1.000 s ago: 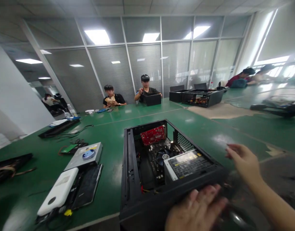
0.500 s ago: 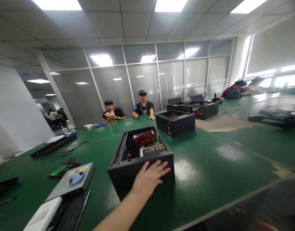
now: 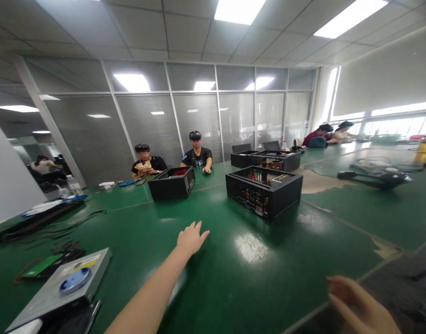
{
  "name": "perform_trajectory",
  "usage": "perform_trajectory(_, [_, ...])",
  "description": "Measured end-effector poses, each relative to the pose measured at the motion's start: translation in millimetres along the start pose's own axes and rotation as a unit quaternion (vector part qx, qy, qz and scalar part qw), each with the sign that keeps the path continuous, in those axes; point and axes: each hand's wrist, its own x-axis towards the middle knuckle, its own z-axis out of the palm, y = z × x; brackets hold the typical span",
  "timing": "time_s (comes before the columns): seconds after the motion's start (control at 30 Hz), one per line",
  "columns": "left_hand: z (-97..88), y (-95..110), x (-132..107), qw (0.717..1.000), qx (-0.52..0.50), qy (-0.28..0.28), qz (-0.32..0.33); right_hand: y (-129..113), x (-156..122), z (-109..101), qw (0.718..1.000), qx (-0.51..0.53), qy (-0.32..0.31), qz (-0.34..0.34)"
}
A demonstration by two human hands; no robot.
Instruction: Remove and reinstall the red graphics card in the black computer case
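Note:
My left hand (image 3: 192,239) is stretched out over the green table (image 3: 233,278), fingers spread, holding nothing and touching nothing. The black open computer case (image 3: 173,183) stands well beyond it, near two seated people (image 3: 195,155) across the table. A second black open case (image 3: 264,190) with boards inside sits to the right of my left hand, further back. My right hand (image 3: 359,306) hovers at the table's near right edge, blurred, fingers loosely extended with nothing in them.
A grey flat drive with a blue round label (image 3: 65,285) lies at the near left, with a green board and cables (image 3: 42,264) behind it. More black cases (image 3: 268,160) stand at the back. Other people sit at the far right (image 3: 324,134) and far left (image 3: 42,167).
The black case has slid away from me across the table toward the seated people. My left hand no longer touches it. My right hand has come back into view, low at the right.

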Motion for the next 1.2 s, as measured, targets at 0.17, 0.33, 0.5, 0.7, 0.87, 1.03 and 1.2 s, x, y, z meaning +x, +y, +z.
perform_trajectory(0.17, [13.4,-44,-63,0.999,-0.04,-0.005,-0.008,-81,125,25,0.967,-0.136,-0.023,-0.215])
perform_trajectory(0.33, [35.8,-62,-103,0.999,-0.033,-0.022,-0.021,-136,238,94,0.909,-0.33,0.0,-0.253])
perform_trajectory(0.5, [43.4,-64,-103,0.999,-0.038,-0.024,-0.023,-161,275,122,0.885,-0.446,-0.06,-0.116])
perform_trajectory(0.7, [51.0,-67,-99,0.998,-0.053,0.001,-0.017,-185,239,116,0.869,-0.471,-0.081,-0.127])
perform_trajectory(0.87, [51.7,-71,-95,0.991,-0.126,0.034,-0.035,-224,132,114,0.841,-0.483,-0.091,-0.227])
perform_trajectory(1.03, [44.3,-90,-89,0.906,-0.396,0.125,-0.082,-278,6,75,0.833,-0.367,-0.219,-0.351])
perform_trajectory(1.2, [36.2,-108,-87,0.816,-0.525,0.197,-0.142,-329,8,29,0.824,-0.25,-0.273,-0.43])
